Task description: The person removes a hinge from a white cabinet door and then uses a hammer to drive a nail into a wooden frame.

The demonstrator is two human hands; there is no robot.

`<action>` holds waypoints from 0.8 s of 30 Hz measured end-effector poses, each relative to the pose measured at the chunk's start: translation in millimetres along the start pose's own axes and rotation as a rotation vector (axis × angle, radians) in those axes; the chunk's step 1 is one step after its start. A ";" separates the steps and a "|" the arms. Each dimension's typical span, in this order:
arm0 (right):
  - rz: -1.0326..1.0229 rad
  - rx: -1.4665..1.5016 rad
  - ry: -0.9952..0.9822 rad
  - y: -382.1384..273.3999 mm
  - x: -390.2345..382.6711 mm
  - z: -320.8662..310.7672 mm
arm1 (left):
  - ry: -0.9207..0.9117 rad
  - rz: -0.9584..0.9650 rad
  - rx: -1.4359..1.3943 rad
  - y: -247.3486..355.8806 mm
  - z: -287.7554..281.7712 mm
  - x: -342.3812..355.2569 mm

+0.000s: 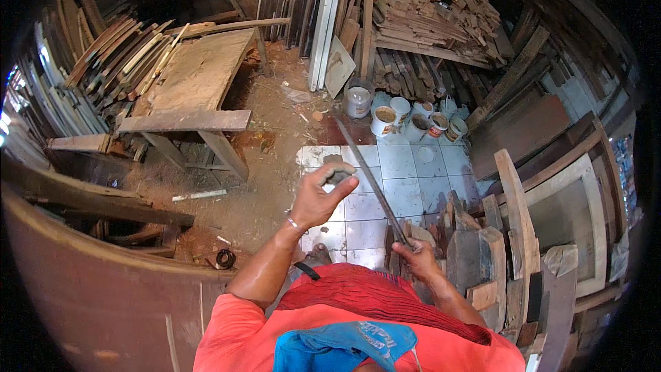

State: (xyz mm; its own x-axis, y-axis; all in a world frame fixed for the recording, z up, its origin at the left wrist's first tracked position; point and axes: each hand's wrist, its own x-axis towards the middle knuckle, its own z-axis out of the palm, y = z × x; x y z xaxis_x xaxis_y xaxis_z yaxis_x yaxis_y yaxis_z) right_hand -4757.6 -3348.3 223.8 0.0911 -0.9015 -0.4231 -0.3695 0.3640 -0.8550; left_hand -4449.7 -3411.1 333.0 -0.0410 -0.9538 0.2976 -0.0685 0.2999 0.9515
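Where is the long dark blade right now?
In the head view, the long dark blade runs diagonally up from the right hand, which grips its lower end, over the white tiled floor, just right of the left hand holding a small grey stone.

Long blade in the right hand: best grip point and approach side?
Grip the long blade at its near end, where the right hand already closes on it, coming from the right. The rest is a thin, bare strip slanting up and away over the tiles.
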 end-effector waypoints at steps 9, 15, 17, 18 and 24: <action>0.145 0.221 0.150 -62.7 152.2 14.6 | -0.348 0.644 -0.742 102.4 -95.9 130.5; 0.064 0.199 0.244 -96.3 311.9 11.6 | -0.803 1.056 -0.682 90.9 -110.2 270.0; 0.027 0.204 0.249 -122.5 367.5 7.5 | -0.860 0.966 -0.664 78.9 -116.7 311.9; -0.002 0.272 0.247 -133.6 397.0 4.5 | -0.890 0.925 -0.654 75.2 -120.8 334.0; -0.269 0.028 0.371 -180.7 579.5 -20.0 | -0.830 0.704 -0.677 41.7 -125.3 448.3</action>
State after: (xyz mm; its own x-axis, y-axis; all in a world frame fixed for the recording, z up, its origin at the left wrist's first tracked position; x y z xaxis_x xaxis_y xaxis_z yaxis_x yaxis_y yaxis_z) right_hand -4656.4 -3941.1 139.1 -0.1585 -0.9859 -0.0535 -0.3520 0.1070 -0.9298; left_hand -4346.0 -3828.6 515.8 -0.4843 -0.2232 0.8459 0.7295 0.4307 0.5313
